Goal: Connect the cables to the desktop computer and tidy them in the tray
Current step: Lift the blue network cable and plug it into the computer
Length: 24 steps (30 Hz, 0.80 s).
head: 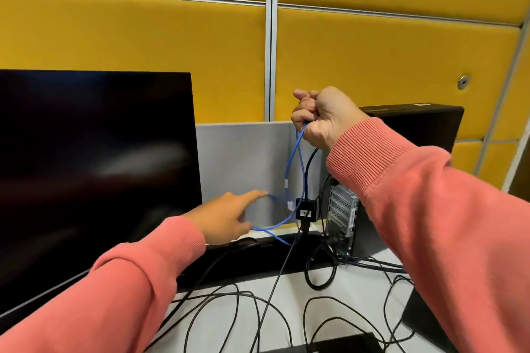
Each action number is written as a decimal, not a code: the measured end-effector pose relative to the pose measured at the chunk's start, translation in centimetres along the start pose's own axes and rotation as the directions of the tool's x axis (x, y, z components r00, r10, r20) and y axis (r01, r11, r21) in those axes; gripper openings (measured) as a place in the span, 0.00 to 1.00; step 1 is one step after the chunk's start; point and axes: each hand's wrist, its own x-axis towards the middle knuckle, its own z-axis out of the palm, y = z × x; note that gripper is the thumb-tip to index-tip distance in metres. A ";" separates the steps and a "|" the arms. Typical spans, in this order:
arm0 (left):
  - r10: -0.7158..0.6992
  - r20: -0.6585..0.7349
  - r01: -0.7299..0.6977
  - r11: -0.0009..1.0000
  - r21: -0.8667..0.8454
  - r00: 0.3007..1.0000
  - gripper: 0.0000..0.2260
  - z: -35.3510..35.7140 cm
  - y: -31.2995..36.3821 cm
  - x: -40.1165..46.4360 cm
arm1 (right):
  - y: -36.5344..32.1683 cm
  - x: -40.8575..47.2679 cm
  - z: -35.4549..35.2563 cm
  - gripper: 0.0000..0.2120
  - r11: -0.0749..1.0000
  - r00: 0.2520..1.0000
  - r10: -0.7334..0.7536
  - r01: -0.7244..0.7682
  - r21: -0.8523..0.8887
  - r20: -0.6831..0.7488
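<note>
My right hand [321, 117] is raised in a fist above the desk, fingers curled round a bunch of cables: loops of the blue cable [301, 157] and a black cable [311, 160] hang down from it. A small black adapter box [307, 210] with a white label dangles on the black cable, just left of the computer's back panel.

My left hand [226, 216] reaches forward, lower down, index finger stretched out and touching a blurred bend of the blue cable by the grey divider [243, 157]. The other fingers curl under; another run of blue cable passes just below them. I cannot tell whether they grip it.

The desktop computer [401, 180] stands upright at the right, its rear grille and slots facing left toward the hanging cables. Several black leads run out from its lower back.

Loose black cables [243, 309] sprawl in loops over the white desk [289, 289] in front. A dark monitor [91, 166] fills the left side. The long black cable tray [258, 258] lies along the desk's rear edge, under the hanging loops. Yellow wall panels [129, 37] behind.
</note>
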 end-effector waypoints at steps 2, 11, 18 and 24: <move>0.033 0.020 -0.029 0.983 -0.183 0.999 0.29 -1.1 0.6 -0.6 | 0.2 0.3 -0.5 0.15 1.000 1.000 -0.014 0.013 -0.022 -0.025; -0.053 0.019 0.047 0.595 -0.803 0.998 0.16 -4.9 5.5 -0.6 | -0.5 0.2 -0.7 0.17 0.991 0.995 -0.102 0.103 0.082 -0.018; -0.469 -0.232 -0.046 0.375 -0.926 0.852 0.05 -4.3 7.1 0.4 | 1.4 -1.3 -3.9 0.15 0.849 0.946 -0.319 0.260 -0.460 -0.053; -0.494 -0.463 -0.151 0.547 -0.823 0.736 0.18 -5.3 6.9 0.5 | 7.1 -1.3 -9.3 0.16 0.548 0.939 -0.344 0.181 -0.817 -0.022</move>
